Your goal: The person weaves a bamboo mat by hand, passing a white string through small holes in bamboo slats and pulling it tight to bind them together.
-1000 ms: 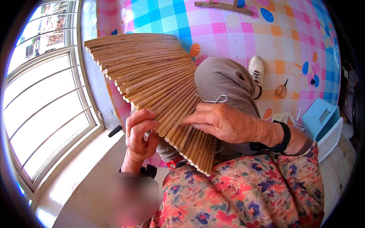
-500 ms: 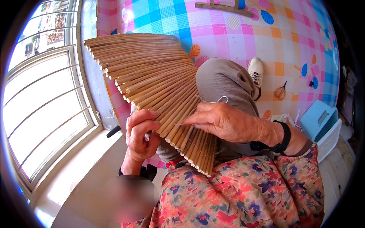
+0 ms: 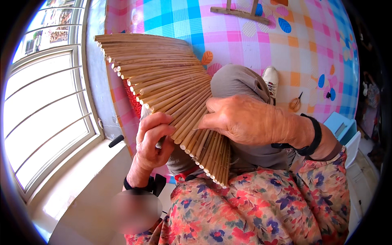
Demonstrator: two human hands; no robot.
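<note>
Spread over my lap is a fan-shaped mat of reed stalks [image 3: 163,75], golden brown, laid side by side with their pale cut ends toward my left. My left hand [image 3: 152,141] grips the mat at those cut ends, fingers on top and thumb near the edge. Over the middle of the stalks, my right hand [image 3: 241,120] is closed in a pinch. A thin, pale needle-like strand [image 3: 196,129] pokes out from its fingertips onto the stalks; whether it is a needle or thread I cannot tell.
A barred window [image 3: 49,122] and its sill lie on my left, with a black cylinder [image 3: 116,141] there. Scissors [image 3: 295,104] rest on the checked floor covering [image 3: 241,49] beyond my shoe [image 3: 270,79]. A wooden stand [image 3: 240,15] is ahead; a blue box [image 3: 339,124] is at right.
My right hand has shifted slightly up and turned, its back more toward me. The white looped thread beside it no longer shows. My left hand keeps its hold on the mat.
</note>
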